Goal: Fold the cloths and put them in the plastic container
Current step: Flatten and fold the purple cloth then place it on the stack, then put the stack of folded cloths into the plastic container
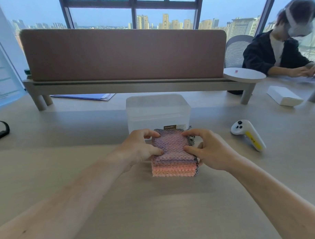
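Note:
A stack of folded knobbly cloths sits on the desk just in front of me, a lilac-pink one on top and orange-pink ones beneath, with dark checked edging on the right. My left hand grips the stack's left side, thumb on top. On the right side, my right hand holds it the same way. The clear plastic container stands open right behind the stack, and it looks empty through its cloudy walls.
A white handheld controller with a yellow strip lies to the right. A black band lies at the far left. A brown desk divider on a raised shelf runs across the back. Another person sits at the far right, near a white box.

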Demonstrator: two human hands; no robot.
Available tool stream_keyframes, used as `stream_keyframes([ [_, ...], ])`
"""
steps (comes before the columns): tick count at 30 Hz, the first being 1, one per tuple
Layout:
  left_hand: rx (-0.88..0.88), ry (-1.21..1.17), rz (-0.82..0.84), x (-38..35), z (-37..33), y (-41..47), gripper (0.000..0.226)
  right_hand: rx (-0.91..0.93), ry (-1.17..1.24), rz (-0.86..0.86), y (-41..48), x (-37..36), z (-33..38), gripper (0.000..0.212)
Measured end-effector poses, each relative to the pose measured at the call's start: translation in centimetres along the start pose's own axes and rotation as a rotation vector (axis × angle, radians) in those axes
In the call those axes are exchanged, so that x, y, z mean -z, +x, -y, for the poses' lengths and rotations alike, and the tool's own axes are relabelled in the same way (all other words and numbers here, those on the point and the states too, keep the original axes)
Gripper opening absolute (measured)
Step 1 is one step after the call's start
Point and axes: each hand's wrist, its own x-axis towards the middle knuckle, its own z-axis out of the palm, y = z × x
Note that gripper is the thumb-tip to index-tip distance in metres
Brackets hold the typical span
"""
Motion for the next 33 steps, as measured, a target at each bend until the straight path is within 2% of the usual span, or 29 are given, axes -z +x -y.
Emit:
stream_keyframes([
  [2, -0.020, 0.073, -0.020, 0.2, -0.3, -0.4, 0.051, -0.018, -0.075, -0.019, -0.5, 0.2, 0.2, 0.061],
  [5, -0.064, 0.106, -0.042, -0.1, -0.4, -1.2, 0.051, -0.135, 0.015, -0.002, -1.2, 0.1, 0.3, 0.074],
  [9, -0.088, 0.069, -0.008, -1.7, 0.8, -2.1, 0.039, -0.185, 0.147, 0.000, -2.1, -1.4, 0.9, 0.055],
  [14, -0.053, 0.033, -0.013, -0.7, 1.9, -3.5, 0.039, -0.182, 0.211, 0.008, -3.1, -2.7, 2.0, 0.050],
  [22, 0.016, -0.154, -0.027, 3.6, 5.0, -9.3, 0.042, -0.025, 0.137, 0.061, -6.3, -6.2, 6.7, 0.057],
  [25, 0.037, -0.161, -0.029, 4.9, 5.9, -10.9, 0.044, 0.029, 0.036, 0.079, -7.6, -7.5, 8.4, 0.058],
  [31, 0.066, -0.157, -0.006, 6.1, 5.8, -12.6, 0.039, -0.010, -0.037, 0.129, -8.9, -7.1, 9.4, 0.061],
  [33, 0.069, -0.122, -0.087, 6.9, 4.7, -11.9, 0.036, -0.069, -0.001, 0.093, -7.9, -5.4, 9.1, 0.061],
])
